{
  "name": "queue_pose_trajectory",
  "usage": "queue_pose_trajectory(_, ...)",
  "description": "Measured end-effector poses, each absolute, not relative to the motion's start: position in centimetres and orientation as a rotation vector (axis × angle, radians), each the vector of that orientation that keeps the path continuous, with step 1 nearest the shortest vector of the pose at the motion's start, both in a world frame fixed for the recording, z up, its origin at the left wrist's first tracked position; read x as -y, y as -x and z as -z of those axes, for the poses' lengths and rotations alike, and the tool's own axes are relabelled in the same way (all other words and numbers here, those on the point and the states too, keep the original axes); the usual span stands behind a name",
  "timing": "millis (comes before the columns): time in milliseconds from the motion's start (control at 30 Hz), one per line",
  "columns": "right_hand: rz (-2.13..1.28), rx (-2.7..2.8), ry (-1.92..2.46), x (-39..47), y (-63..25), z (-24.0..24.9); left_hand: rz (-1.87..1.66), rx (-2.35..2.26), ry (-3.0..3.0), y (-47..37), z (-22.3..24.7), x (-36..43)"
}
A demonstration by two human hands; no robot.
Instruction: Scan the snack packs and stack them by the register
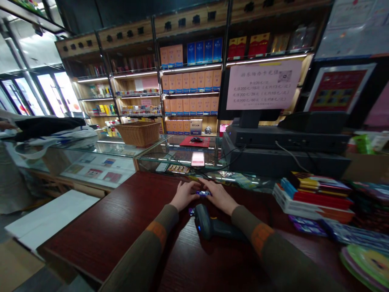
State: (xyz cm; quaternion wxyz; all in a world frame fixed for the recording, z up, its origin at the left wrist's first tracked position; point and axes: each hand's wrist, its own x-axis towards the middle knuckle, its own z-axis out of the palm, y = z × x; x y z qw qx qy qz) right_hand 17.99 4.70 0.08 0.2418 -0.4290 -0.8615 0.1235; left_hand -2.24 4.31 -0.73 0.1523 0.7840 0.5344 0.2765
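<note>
Both my hands meet near the tabletop's far edge: left hand and right hand each curl fingers onto an end of a small blue packet. I judge light, level pinching keeps it steady. Barcode scanner lies just behind; stacked boxes crowd the right edge.

Both arms reach forward toward twelve o'clock in long brown sleeves with an orange patch on each forearm. The left hand lies palm down, its fingers bent and pointing to two o'clock. The right hand lies palm down too, its fingers pointing to ten o'clock. The fingertips nearly meet.
</note>
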Motion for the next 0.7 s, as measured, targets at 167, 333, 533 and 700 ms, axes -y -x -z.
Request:
queue_pose_trajectory(167, -0.318, 2.294, 1.058, -4.8, -17.9, 0.2, -0.855, -1.48, -2.292, 2.7, 0.9, -4.2)
queue_pose_trajectory(333, -0.322, 2.244, 1.002, -4.7, -18.5, 0.1, -0.962, -1.407, -2.196, 3.2, 0.8, -3.8)
queue_pose_trajectory(533, -0.318, 2.121, 1.073, -3.9, -20.4, 0.2, -1.11, -1.415, -2.021, 4.5, 0.8, -3.0)
queue_pose_trajectory(700, -0.306, 2.116, 1.074, -1.6, -21.8, 0.4, -1.241, -1.434, -1.956, 5.8, 1.9, -3.1)
